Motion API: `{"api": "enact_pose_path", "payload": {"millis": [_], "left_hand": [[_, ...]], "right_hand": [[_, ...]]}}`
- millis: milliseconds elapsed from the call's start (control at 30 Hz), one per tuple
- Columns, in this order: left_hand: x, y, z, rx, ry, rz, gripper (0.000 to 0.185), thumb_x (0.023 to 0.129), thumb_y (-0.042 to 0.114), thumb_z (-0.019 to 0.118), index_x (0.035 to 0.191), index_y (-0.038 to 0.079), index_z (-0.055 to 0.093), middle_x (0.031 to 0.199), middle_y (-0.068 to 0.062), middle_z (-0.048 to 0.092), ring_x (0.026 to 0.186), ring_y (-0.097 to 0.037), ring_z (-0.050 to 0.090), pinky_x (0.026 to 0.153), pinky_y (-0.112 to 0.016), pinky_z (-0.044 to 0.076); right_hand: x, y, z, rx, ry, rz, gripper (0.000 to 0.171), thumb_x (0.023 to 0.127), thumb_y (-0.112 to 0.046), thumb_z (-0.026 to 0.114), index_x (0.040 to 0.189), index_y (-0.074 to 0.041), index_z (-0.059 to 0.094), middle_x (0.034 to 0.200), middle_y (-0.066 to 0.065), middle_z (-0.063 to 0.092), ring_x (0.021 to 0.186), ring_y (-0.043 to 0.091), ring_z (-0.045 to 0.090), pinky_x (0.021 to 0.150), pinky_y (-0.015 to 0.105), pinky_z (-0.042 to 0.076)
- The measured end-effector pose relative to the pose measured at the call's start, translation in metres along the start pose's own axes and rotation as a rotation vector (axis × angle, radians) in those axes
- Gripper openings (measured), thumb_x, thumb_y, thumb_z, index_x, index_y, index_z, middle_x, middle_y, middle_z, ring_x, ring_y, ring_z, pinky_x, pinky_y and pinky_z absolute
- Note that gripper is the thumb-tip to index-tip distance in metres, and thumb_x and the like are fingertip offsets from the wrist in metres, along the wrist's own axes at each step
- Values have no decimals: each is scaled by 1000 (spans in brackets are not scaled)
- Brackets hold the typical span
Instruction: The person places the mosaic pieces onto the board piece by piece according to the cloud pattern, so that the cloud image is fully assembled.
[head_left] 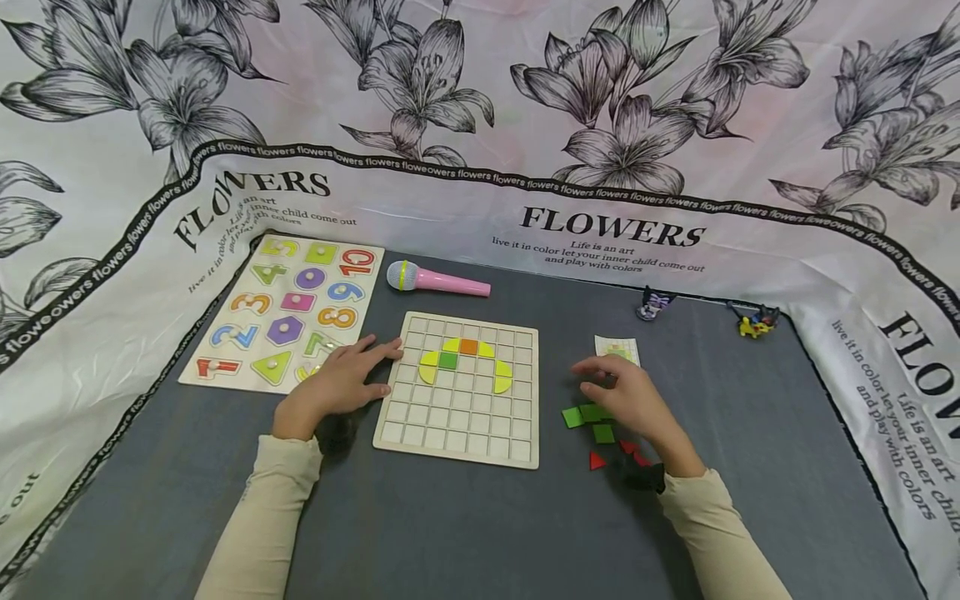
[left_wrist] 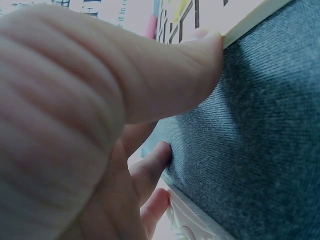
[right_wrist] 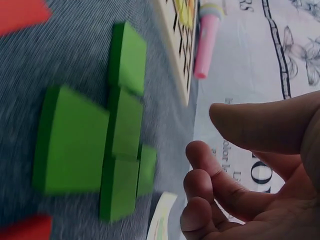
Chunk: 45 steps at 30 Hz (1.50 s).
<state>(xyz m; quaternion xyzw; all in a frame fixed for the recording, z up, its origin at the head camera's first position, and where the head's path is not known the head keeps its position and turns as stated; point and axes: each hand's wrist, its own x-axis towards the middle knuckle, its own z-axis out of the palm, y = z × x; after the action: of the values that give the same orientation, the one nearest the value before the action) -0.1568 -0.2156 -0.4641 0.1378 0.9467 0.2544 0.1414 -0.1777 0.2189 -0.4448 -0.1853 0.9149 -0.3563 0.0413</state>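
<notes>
A wooden grid board (head_left: 457,417) bears an arch of yellow pieces (head_left: 502,377), an orange square (head_left: 468,347) and a green square (head_left: 447,360). My left hand (head_left: 337,383) touches the board's left edge with spread fingers; in the left wrist view its thumb (left_wrist: 195,65) rests against that edge. My right hand (head_left: 630,396) hovers over loose green squares (head_left: 603,433), right of the board. Nothing lies between its thumb and its bent fingers in the right wrist view, where several green squares (right_wrist: 75,145) lie apart from them. Red pieces (head_left: 597,461) are scattered nearer me.
A small printed card (head_left: 617,342) lies beyond my right hand, partly covered. At left is a number and shape puzzle board (head_left: 258,333). Behind the grid board lies a pink toy microphone (head_left: 450,282). Two small figurines, one purple (head_left: 654,304) and one yellow (head_left: 753,323), stand at the back right.
</notes>
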Motion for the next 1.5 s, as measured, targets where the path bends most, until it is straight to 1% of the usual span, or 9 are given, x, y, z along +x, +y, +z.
{"api": "enact_pose_path", "payload": {"millis": [133,267,433,567,667,833,1100,1333,1500], "left_hand": [[0,0,-1,3,-4,-10,71,102,16,75,164,9,43,167,-19,42,160,-46,18,126,-66,13],[0,0,-2,3,-8,-17,71,102,16,75,165,9,43,167,-19,42,160,-46,18,126,-67,12],[0,0,-2,5,-11,-21,69,102,17,75,164,10,44,168,-18,40,161,-45,17,126,-66,13],[0,0,-1,3,-10,-22,68,102,16,75,163,10,46,169,-17,39,161,-45,17,127,-66,13],[0,0,-1,3,-11,-27,68,102,16,75,163,10,46,169,-17,39,161,-45,17,127,-66,13],[0,0,-1,4,-11,-30,68,102,16,75,163,10,46,169,-17,39,161,-44,17,126,-66,13],[0,-1,0,0,-8,-13,66,102,16,74,162,10,48,169,-16,39,161,-45,17,127,-66,12],[0,-1,0,6,-6,-13,70,102,16,74,165,9,43,167,-17,42,161,-45,17,127,-65,12],[0,-1,0,1,-9,-16,70,102,16,75,164,10,44,168,-17,41,161,-45,17,127,-66,12]], "right_hand": [[0,8,-4,-76,-28,-13,28,94,6,75,121,2,77,115,19,71,100,36,66,86,56,54],[0,14,-4,-162,-68,-39,28,88,7,75,116,7,75,108,19,69,95,36,65,83,55,54],[1,19,-4,-185,-94,-64,22,86,8,75,108,7,74,99,15,66,90,33,63,80,53,53],[1,23,-4,-166,-81,-56,19,85,7,77,102,3,71,95,13,66,88,32,64,77,51,53],[1,24,-4,-139,-68,-43,18,85,7,78,99,-1,69,91,9,65,83,27,62,74,46,51],[2,21,-6,-92,-48,-25,14,91,6,76,98,-4,68,85,2,65,78,19,60,69,38,49],[9,8,1,-49,-19,-5,11,95,3,75,100,-4,69,94,6,71,86,24,67,75,43,55],[22,-4,15,26,-46,-44,9,98,3,73,104,-3,69,97,6,71,88,23,68,77,43,56],[32,-17,27,59,-70,-84,9,100,3,71,106,-3,70,98,6,71,88,23,68,77,43,56]]}}
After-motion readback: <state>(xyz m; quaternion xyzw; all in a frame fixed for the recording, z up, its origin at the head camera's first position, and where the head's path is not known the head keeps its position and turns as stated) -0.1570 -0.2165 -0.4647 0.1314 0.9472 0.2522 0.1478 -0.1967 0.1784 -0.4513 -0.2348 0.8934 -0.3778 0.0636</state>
